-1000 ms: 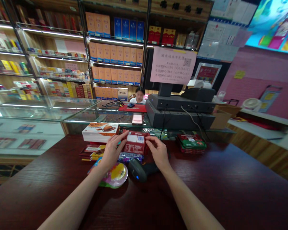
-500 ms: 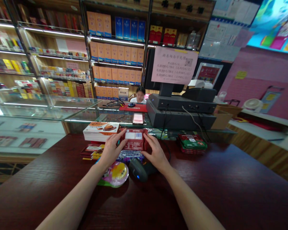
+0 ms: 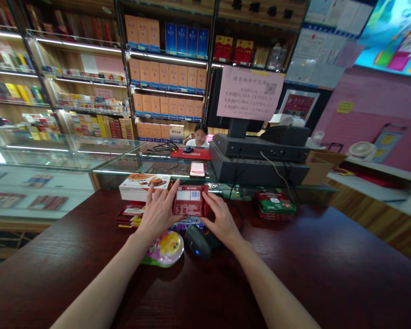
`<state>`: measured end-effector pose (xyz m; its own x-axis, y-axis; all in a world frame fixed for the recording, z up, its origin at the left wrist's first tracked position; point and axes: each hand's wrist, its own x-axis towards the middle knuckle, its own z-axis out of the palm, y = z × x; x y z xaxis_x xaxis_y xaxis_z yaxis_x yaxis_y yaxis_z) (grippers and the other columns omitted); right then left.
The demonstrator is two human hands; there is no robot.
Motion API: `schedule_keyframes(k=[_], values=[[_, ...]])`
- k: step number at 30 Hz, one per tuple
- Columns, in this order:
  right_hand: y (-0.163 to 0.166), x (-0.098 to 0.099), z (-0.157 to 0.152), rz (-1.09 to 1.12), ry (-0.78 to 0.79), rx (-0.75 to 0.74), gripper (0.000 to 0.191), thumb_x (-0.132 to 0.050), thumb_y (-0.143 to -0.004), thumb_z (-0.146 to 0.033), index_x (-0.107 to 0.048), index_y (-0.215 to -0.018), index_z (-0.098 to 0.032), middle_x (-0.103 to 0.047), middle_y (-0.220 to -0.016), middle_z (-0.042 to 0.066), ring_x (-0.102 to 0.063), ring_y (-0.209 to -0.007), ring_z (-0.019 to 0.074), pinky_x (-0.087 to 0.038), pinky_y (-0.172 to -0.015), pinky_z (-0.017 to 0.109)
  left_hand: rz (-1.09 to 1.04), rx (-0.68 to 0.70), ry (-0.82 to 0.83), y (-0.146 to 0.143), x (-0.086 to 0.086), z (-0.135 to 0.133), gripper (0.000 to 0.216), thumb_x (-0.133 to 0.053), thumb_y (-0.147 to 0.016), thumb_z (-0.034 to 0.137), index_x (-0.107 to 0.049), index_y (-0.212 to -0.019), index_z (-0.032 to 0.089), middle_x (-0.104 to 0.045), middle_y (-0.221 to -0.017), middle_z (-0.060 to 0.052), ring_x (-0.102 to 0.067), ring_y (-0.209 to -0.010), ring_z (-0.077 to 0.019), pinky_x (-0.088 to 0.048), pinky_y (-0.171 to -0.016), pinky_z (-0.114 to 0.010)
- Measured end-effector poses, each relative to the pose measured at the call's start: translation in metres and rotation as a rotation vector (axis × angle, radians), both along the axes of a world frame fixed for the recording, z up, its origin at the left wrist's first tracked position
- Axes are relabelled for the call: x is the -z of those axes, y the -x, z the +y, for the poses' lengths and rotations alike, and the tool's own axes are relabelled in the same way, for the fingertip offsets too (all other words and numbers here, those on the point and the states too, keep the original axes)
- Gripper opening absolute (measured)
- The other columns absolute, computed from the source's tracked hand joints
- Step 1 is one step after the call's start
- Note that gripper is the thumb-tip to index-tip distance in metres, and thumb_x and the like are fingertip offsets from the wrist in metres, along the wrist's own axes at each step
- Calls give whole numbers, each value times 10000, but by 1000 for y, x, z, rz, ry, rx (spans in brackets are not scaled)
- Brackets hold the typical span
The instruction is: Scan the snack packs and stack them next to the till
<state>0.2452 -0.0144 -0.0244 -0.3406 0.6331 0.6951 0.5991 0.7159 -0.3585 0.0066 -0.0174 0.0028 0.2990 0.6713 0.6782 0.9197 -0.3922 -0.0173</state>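
Observation:
A red snack packet [image 3: 189,200] with a white label and barcode lies face up between my hands, on top of other packets with blue and purple wrapping [image 3: 192,224]. My left hand [image 3: 158,206] is open at its left edge, fingers spread and pointing away from me. At the packet's right edge, my right hand [image 3: 222,218] is open too, with its fingers stretched out against it and the thumb apart. Just in front lies a black barcode scanner [image 3: 197,242] with a small blue light. A round, colourful package [image 3: 168,248] sits below my left wrist, which partly covers it.
A white and orange box [image 3: 133,188] and several flat packets [image 3: 128,216] lie left of my hands. Green and red packets [image 3: 276,203] are stacked on the right. Beyond the dark wooden table [image 3: 315,274] stand a glass counter, a cash register [image 3: 260,160] and a seated person [image 3: 200,137].
My left hand has lifted its fingers off the packet's edge and spread them, shifting slightly left. The right hand's fingers have moved slightly inward over the packet's right edge.

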Motion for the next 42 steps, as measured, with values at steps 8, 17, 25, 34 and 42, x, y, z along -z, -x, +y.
schedule_keyframes(k=[8,17,25,34,42], values=[[2,-1,-2,-18,-10,2,833,-677,-844,-154,-301,-1564,-339,-498,-1484,99,-482,-1359,294,-410,-1124,507,-60,-23,-25,2,2,-1,871,-782,-714,519,-439,-1474,267,-593,-1161,-114,-524,-1183,-354,-173,-1189,-621],[-6,1,0,-47,73,-9,812,-683,-851,-198,-311,-1556,-350,-440,-1540,90,-424,-1415,279,-376,-1149,507,-12,85,-43,0,3,-1,821,-770,-716,392,-425,-1431,181,-525,-1396,-161,-426,-1361,-350,-98,-1236,-598],[-28,-11,-2,-121,177,-102,629,-612,-923,-254,-401,-1512,-315,-559,-1463,84,-517,-1330,254,-394,-1109,506,-7,74,-41,7,7,2,802,-757,-715,386,-435,-1418,173,-562,-1351,-150,-488,-1295,-345,-97,-1238,-591],[-56,-1,-31,-175,309,-178,701,-675,-894,-498,-406,-1512,-306,-651,-1354,85,-546,-1271,276,-381,-1086,472,7,57,-41,9,8,3,816,-752,-727,364,-405,-1440,176,-544,-1367,-152,-480,-1302,-343,-201,-1211,-551],[-52,-1,-36,-255,293,-187,945,-845,-716,-438,-371,-1524,-320,-672,-1286,53,-571,-1203,265,-346,-1096,451,-11,56,-11,11,9,3,793,-734,-758,340,-392,-1459,196,-520,-1405,-155,-462,-1309,-351,-295,-1151,-528]])
